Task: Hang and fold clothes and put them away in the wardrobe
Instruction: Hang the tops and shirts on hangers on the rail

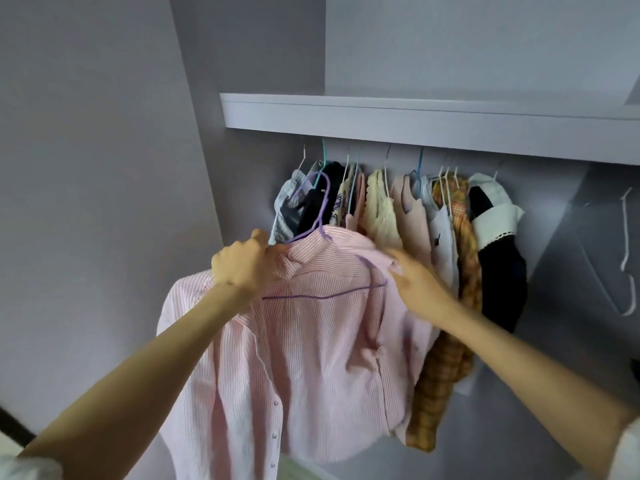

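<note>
A pink striped shirt (304,358) hangs on a purple wire hanger (320,199) that I hold up in front of the wardrobe. My left hand (242,268) grips the shirt's left shoulder near the collar, over the hanger. My right hand (415,282) pinches the shirt's right shoulder at the hanger's corner. The hanger's hook points up, below the shelf and in front of the hanging clothes; it is not on a rail.
Several garments hang in a row under the wardrobe shelf (415,123): a grey one (289,206), a cream top (381,209), an orange plaid shirt (446,362), a black-and-white dress (498,258). An empty white hanger (627,258) hangs at the far right. A wall stands at the left.
</note>
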A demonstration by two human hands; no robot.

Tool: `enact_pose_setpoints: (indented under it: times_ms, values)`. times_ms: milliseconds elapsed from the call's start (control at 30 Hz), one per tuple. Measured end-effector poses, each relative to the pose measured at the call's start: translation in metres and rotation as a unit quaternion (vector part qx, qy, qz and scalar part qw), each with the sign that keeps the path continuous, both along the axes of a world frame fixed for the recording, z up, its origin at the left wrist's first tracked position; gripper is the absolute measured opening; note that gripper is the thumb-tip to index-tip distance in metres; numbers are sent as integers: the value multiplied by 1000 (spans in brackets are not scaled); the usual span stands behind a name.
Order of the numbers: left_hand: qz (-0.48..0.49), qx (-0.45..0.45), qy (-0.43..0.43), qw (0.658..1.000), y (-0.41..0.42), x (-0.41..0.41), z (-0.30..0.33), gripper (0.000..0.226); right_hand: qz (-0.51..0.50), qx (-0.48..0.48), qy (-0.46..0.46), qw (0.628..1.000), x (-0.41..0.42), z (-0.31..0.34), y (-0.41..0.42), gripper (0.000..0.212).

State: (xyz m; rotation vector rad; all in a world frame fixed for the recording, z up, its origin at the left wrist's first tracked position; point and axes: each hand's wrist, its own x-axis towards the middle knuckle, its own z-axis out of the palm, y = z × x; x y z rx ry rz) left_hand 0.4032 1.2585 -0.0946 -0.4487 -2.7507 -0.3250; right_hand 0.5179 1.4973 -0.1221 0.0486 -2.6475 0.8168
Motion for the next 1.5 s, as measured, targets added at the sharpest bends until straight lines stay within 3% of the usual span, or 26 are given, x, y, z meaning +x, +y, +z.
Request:
enact_pose_setpoints:
  times_ms: [67, 133, 167, 233, 300, 333, 400, 500, 567, 733, 867, 933, 1067, 1167, 1267, 1333, 1433, 1500]
  values:
    - [-19, 57, 6, 998, -4, -1, -3, 47, 124, 14, -164, 979, 10, -8, -14, 50]
    - [-54, 88, 16, 994, -9, 0, -4, 48, 152, 27, -286, 946, 11, -10, -12, 59]
    - [-72, 98, 17, 992, -11, 2, -4, 49, 136, 14, -259, 956, 8, -8, -8, 60]
    - [-103, 109, 14, 989, -15, 3, -2, 48, 54, -20, -96, 994, 2, 4, 0, 52]
    - [-126, 122, 0, 984, -18, 5, -1, 43, 5, -30, 37, 999, -5, 16, 5, 35]
    - [-143, 127, -8, 981, -18, 6, -1, 40, 17, -30, 52, 998, -10, 23, 1, 38]
    - [-187, 129, -20, 974, -19, 8, -1, 34, 69, -41, 30, 996, -18, 33, -16, 48]
    - [-271, 134, -34, 953, -18, 12, -1, 35, 119, -68, 4, 991, -28, 38, -47, 16]
    - [-278, 149, -55, 947, -19, 12, 1, 25, 103, -83, 15, 991, -33, 37, -57, 15]
    - [-110, 229, -11, 967, -28, 7, 9, 34, 43, -32, 8, 999, -40, 24, -53, 23]
    - [-95, 284, 7, 954, -21, 19, 19, 42, 53, -5, -4, 999, -41, 18, -57, 24]
    - [-126, 252, -7, 959, -14, 27, 17, 40, 41, -25, 12, 999, -41, 20, -59, 29]
    - [-234, 77, -100, 964, -6, 36, -1, 43, 32, -26, 37, 998, -41, 28, -54, 15]
    - [-228, 100, 0, 969, -11, 31, -4, 68, 55, -16, 40, 998, -37, 30, -51, 13]
    - [-276, 89, 91, 953, -3, 35, -10, 66, 77, -13, 56, 995, -31, 30, -52, 13]
    - [-272, 51, 67, 959, 9, 43, -18, 57, 81, -21, 85, 993, -27, 32, -52, 15]
    - [-270, 85, 0, 959, 17, 39, -28, 40, 88, -32, 109, 990, -19, 35, -49, 16]
    - [-301, 104, -27, 948, 16, 34, -28, 39, 81, -42, 68, 993, -15, 35, -39, 17]
